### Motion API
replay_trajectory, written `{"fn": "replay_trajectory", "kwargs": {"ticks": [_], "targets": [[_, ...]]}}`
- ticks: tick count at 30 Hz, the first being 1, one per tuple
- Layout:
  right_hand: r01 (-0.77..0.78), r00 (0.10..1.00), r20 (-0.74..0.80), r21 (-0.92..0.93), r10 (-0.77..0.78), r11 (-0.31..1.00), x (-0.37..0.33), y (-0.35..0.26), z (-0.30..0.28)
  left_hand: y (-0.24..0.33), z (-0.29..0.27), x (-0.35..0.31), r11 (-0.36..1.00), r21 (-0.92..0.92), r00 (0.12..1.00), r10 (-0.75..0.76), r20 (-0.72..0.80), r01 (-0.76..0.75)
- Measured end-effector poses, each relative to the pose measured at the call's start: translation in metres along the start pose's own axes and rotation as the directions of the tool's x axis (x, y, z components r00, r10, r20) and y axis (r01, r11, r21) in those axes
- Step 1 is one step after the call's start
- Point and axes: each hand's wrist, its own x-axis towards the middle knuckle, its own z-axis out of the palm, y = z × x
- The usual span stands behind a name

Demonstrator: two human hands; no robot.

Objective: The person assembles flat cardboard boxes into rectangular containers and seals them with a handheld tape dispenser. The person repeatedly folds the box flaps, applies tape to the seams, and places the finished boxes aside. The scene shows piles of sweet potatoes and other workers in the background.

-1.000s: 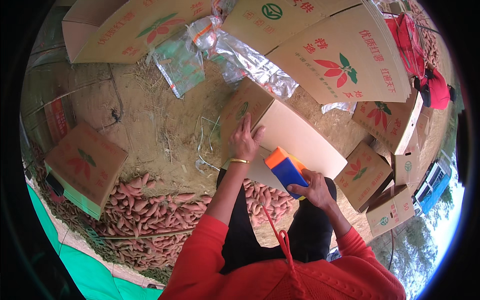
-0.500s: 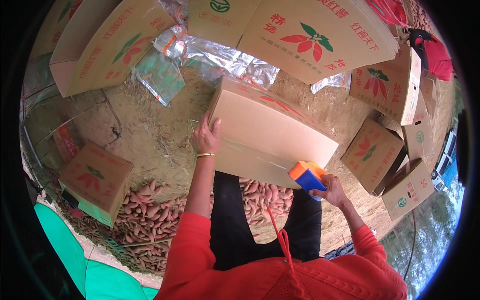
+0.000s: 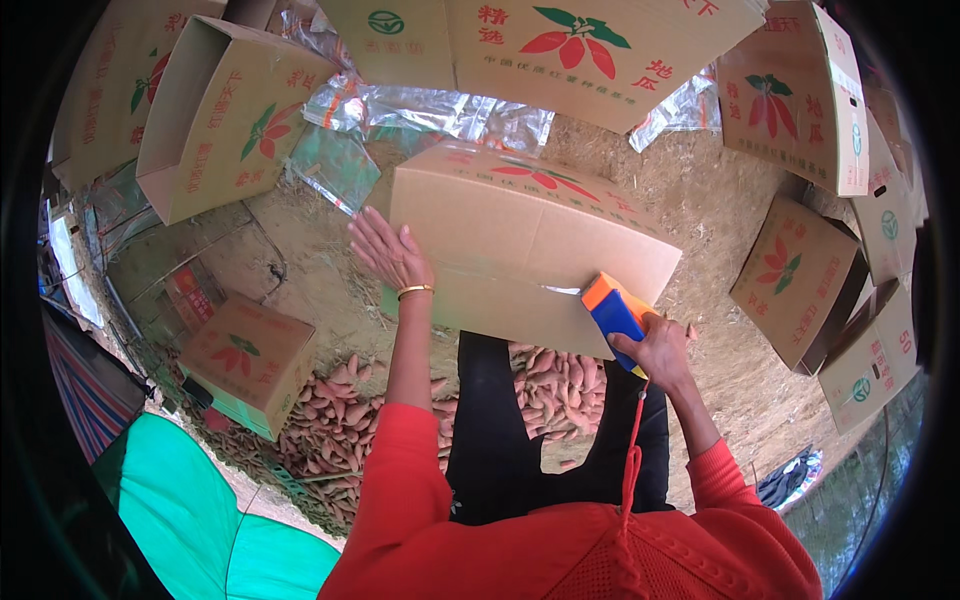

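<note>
A long cardboard box point(image 3: 480, 235) lies across in front of my knees, its closed side facing me with a seam along it. Clear tape runs along that seam toward the right, with a bright glint beside the tool. My right hand point(image 3: 655, 350) is wrapped round an orange and blue tape dispenser point(image 3: 618, 312), whose orange end meets the box near its right end. At the box's left end, my left hand point(image 3: 393, 252) is open, fingers stretched out past the edge; whether the palm touches the cardboard I cannot tell.
Reddish sweet potatoes point(image 3: 560, 390) are heaped below the box and to the left. Flattened cartons point(image 3: 570, 60) stand ahead, with clear plastic bags point(image 3: 430, 112) beneath. An open carton point(image 3: 230, 115) stands far left, a smaller box point(image 3: 250, 365) left, and more cartons point(image 3: 795, 280) right.
My left hand has let go of the box's left end and spread its fingers outward. The tape dispenser has tilted more upright at the right end. My view has shifted slightly.
</note>
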Motion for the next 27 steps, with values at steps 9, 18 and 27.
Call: {"fn": "replay_trajectory", "kwargs": {"ticks": [9,18,27], "targets": [[0.035,0.997,0.070,0.034,-0.037,0.999,-0.009,-0.009,-0.021,0.088,-0.004,-0.045,0.994,-0.068,0.985,0.092,0.148,-0.082],[0.125,0.985,0.111,0.094,-0.135,0.988,-0.029,0.004,-0.047,0.076,-0.004,-0.045,0.988,-0.083,0.954,0.144,0.264,-0.126],[0.082,0.982,0.159,0.120,-0.101,0.989,-0.021,0.015,-0.031,0.079,-0.008,-0.045,0.991,-0.056,0.946,0.132,0.298,-0.121]]}}
